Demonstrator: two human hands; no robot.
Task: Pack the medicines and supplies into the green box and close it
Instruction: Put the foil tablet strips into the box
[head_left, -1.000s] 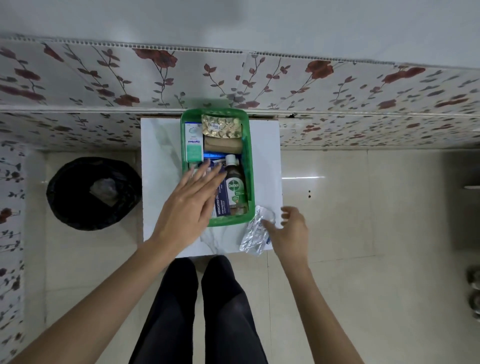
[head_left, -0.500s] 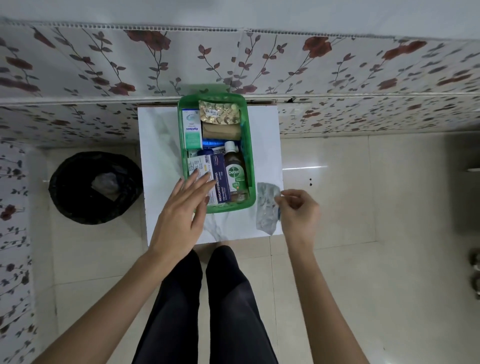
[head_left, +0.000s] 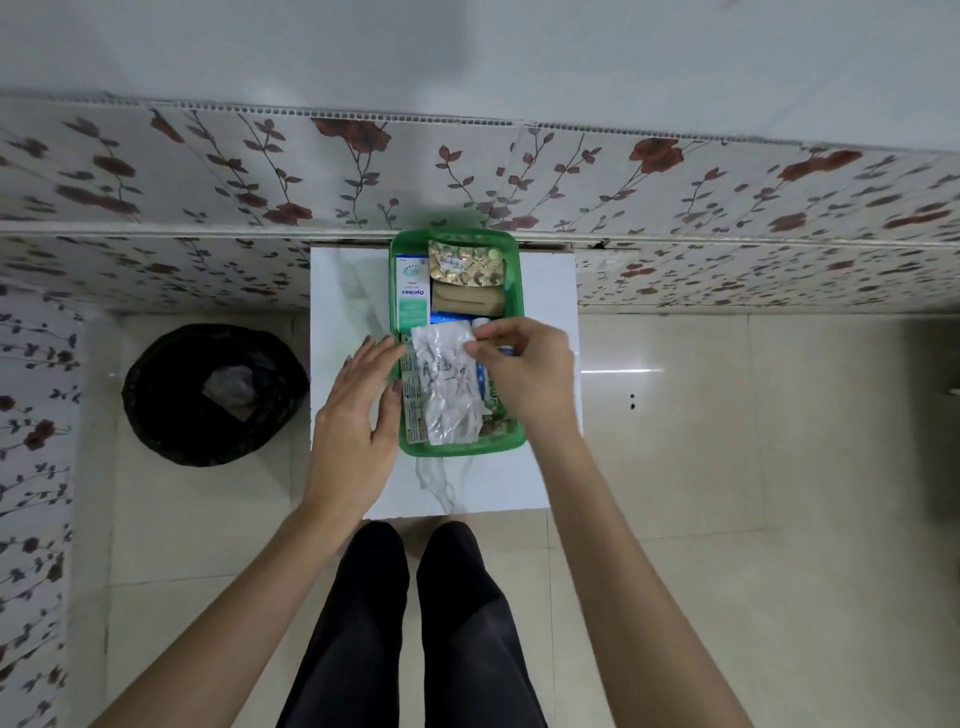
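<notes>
Head view: right hand (head_left: 524, 371) pinching silver blister strip (head_left: 448, 384) over green box (head_left: 511, 270); left hand (head_left: 358, 410) open, beside it.

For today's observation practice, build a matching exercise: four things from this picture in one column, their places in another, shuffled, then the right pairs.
Things:
1 gold blister pack
2 silver blister strip
3 Optibex carton
4 black bin

Places:
A on the floor, left of the table
B far end of the green box
C along the box's left wall
D held by the right hand

Pairs: 1-B, 2-D, 3-C, 4-A

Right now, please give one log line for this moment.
right hand: holds silver blister strip | over green box | left hand: open beside
</notes>
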